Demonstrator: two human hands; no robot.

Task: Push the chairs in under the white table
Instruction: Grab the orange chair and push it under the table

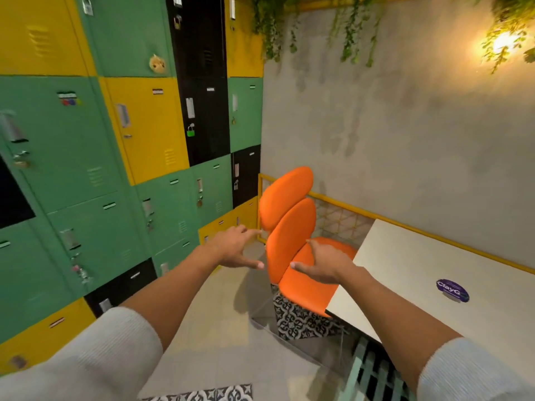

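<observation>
Two bare forearms show, each coming out of a pale, off-white sleeve of finely ribbed knit. The left sleeve (86, 360), at about 8 o'clock in the view, is pushed up toward the elbow, and its cuff forms a soft, rounded edge. The right sleeve (474, 371), at about 4 o'clock, ends likewise below the elbow, with the same narrow ribbing. The left hand (236, 247) and right hand (324, 263) wear no gloves, rings or watch; short, light fingernails show on the thumbs.

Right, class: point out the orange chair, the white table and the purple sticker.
orange chair (291, 238): head view, lower back cushion.
white table (411, 270): head view, bare top.
purple sticker (452, 289): head view, its centre.
</observation>
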